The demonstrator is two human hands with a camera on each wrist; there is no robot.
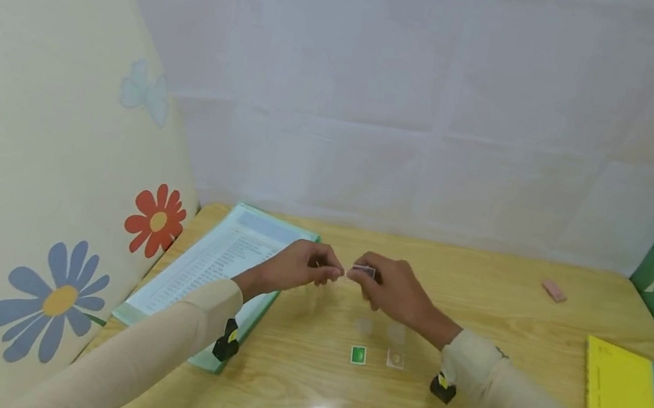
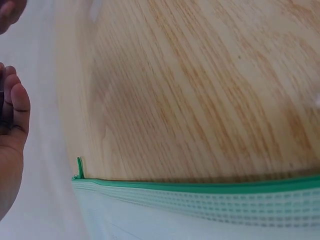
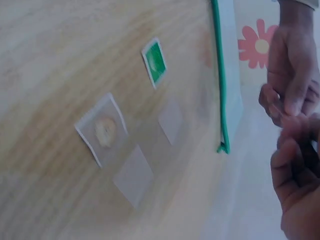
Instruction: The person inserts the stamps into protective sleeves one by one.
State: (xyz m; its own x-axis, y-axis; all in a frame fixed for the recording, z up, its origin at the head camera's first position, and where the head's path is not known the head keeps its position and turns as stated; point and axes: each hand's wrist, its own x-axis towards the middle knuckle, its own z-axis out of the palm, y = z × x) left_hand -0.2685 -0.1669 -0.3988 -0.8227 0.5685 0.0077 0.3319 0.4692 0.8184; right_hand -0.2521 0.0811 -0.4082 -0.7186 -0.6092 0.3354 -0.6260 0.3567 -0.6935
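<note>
Over the middle of the table both hands meet almost fingertip to fingertip. My right hand (image 1: 387,286) pinches a small dark, white-bordered square (image 1: 364,269) between thumb and fingers. My left hand (image 1: 310,264) has thumb and forefinger pinched together; the right wrist view shows a thin translucent slip (image 3: 276,107) at those fingertips, largely hidden. Below the hands lie a green white-bordered square (image 1: 358,354) and a clear square (image 1: 395,358) with a tan shape on it. Two plain pale squares (image 3: 134,176) (image 3: 170,121) lie beside them.
To the left, a green-edged zip folder (image 1: 221,255) with a printed sheet lies under my left forearm. A yellow book (image 1: 627,391) lies at the right edge, and a small pink block (image 1: 554,291) at the back right. White cloth (image 1: 415,103) hangs behind the table.
</note>
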